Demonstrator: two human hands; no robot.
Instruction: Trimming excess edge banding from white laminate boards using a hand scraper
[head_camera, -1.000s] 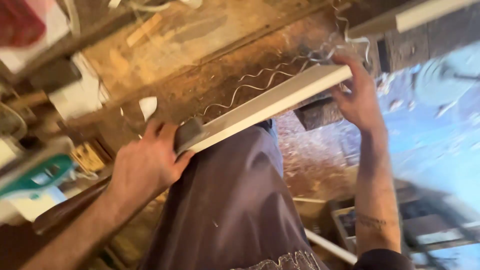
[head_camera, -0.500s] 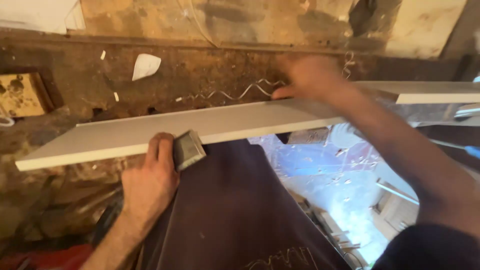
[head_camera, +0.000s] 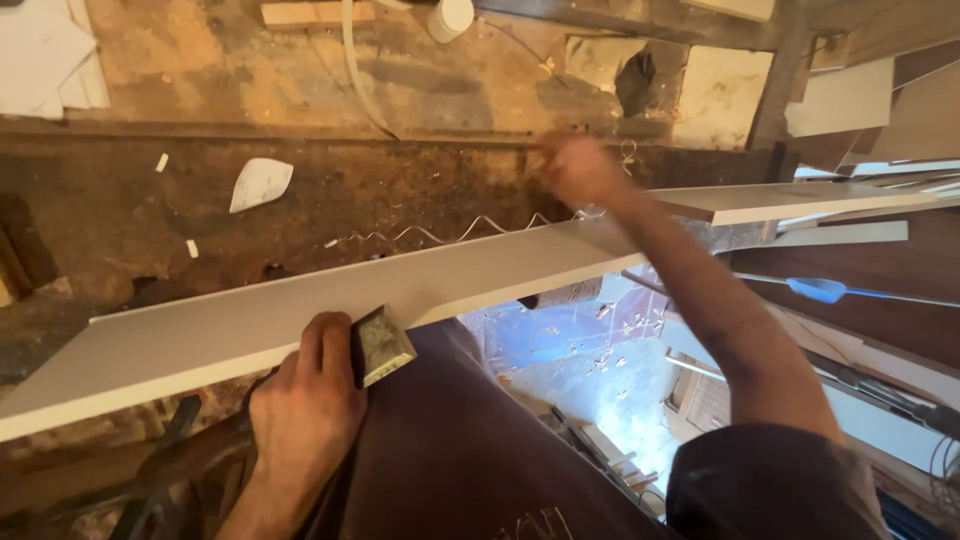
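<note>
Since half a second ago the right hand has lifted off the long white board toward a curly shaving; its blurred grip cannot be told. Left hand pinches a small block against the board's near edge, which lies across the stained worktop. Shavings suggest trimming underway. A white paper scrap lies beyond.

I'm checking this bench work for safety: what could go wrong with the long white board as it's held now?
The white board is long and juts past the workbench over open floor, so it could tip or swing. The left hand presses a small block at its near edge; a slip could scrape knuckles. The right hand reaches across, blurred, near curly shavings, with no firm grip visible.
</note>
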